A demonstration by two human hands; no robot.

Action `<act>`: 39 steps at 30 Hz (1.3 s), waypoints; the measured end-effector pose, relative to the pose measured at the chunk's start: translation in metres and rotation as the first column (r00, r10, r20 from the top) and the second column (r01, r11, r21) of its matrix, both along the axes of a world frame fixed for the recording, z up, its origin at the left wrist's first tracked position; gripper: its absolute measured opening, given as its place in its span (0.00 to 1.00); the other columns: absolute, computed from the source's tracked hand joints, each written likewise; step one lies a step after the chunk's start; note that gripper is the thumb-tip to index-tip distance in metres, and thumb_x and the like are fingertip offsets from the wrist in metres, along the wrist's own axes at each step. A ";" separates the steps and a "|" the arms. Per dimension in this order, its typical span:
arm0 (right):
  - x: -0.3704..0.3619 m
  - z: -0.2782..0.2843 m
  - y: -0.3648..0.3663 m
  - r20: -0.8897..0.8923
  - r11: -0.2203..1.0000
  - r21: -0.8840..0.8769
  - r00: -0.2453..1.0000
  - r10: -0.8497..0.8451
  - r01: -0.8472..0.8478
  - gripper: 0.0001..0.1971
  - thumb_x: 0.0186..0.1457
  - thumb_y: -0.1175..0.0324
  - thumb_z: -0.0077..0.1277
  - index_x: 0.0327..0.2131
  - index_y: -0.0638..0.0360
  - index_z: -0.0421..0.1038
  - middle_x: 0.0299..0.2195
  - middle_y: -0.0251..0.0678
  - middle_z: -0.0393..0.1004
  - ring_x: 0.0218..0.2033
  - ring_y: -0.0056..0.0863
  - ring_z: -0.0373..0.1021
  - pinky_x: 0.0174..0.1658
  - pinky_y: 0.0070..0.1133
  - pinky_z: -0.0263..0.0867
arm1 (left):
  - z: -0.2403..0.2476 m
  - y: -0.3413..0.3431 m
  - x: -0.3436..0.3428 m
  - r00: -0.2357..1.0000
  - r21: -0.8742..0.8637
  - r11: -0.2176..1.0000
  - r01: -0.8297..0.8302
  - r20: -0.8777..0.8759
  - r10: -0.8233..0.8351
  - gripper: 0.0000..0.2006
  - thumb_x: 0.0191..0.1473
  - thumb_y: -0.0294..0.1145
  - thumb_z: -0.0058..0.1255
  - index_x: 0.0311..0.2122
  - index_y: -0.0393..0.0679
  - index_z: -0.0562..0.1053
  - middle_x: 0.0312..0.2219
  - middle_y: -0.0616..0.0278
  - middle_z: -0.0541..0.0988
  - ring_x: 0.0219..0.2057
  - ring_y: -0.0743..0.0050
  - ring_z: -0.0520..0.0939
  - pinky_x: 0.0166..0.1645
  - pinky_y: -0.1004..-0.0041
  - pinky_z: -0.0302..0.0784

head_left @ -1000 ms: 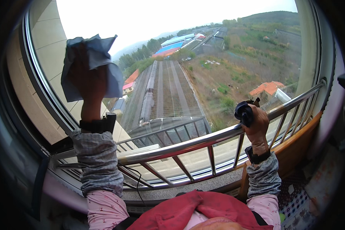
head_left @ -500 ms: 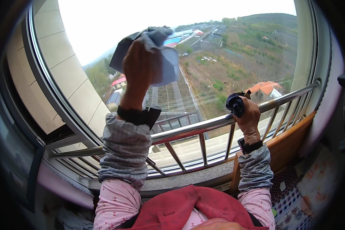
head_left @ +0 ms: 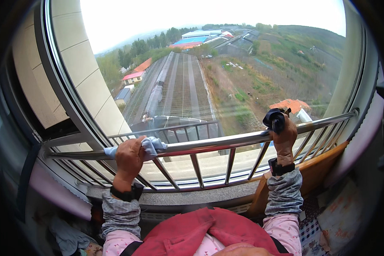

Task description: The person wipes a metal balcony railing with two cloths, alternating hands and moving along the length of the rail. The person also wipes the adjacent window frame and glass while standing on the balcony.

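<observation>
My left hand (head_left: 130, 158) is closed on a light blue-grey cloth (head_left: 152, 146) and rests with it on the metal railing (head_left: 200, 145). Cloth sticks out on both sides of the fist. Farther right, my right hand (head_left: 286, 135) grips a dark, bunched cloth (head_left: 275, 120) at the top rail. Dark bands sit on both wrists, below grey sleeve covers. Beyond the railing stands a large window pane (head_left: 243, 94), through which long-roofed buildings, fields and a hill show.
A window frame (head_left: 66, 72) stands at the left, with a tiled outer wall (head_left: 79, 47) beyond it. Under the railing runs a stone sill (head_left: 192, 196). To the right are a wooden board (head_left: 324, 164) and patterned fabric (head_left: 311, 232). Pale pink curtain cloth (head_left: 64, 194) hangs low at the left.
My left hand has come down from in front of the pane to the railing, bringing the light cloth along. The right hand stays at the rail, with only a slight shift in view.
</observation>
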State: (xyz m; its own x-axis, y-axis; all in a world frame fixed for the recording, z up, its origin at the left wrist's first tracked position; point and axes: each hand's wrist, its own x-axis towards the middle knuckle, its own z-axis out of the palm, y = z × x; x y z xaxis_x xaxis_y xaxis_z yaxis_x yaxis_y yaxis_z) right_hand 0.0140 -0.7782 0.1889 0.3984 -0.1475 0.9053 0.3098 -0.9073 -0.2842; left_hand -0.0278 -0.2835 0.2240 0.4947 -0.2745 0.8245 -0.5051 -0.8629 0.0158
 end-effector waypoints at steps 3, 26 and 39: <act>0.003 -0.004 -0.003 -0.016 0.999 0.004 0.999 -0.033 0.033 0.27 0.34 0.74 0.64 0.44 0.50 0.72 0.32 0.40 0.77 0.37 0.50 0.74 0.43 0.39 0.68 | -0.013 -0.020 0.002 0.995 0.038 0.997 -0.068 0.074 0.065 0.16 0.56 0.39 0.55 0.48 0.45 0.76 0.31 0.57 0.79 0.32 0.52 0.80 0.39 0.56 0.73; 0.020 -0.028 -0.032 -0.064 0.999 0.005 0.997 -0.045 0.046 0.19 0.58 0.58 0.56 0.49 0.56 0.71 0.37 0.47 0.78 0.40 0.55 0.73 0.45 0.40 0.67 | -0.034 0.100 -0.007 0.912 -0.128 0.935 -0.332 0.211 0.353 0.17 0.62 0.47 0.50 0.36 0.40 0.76 0.36 0.53 0.78 0.45 0.49 0.77 0.53 0.54 0.69; 0.018 -0.029 -0.036 -0.093 0.998 -0.040 0.994 -0.062 0.058 0.19 0.58 0.60 0.56 0.50 0.56 0.71 0.39 0.50 0.77 0.42 0.57 0.72 0.45 0.40 0.67 | -0.016 -0.069 -0.005 0.977 0.174 0.965 0.198 0.048 -0.209 0.23 0.45 0.40 0.64 0.49 0.49 0.79 0.49 0.60 0.81 0.49 0.59 0.80 0.54 0.59 0.73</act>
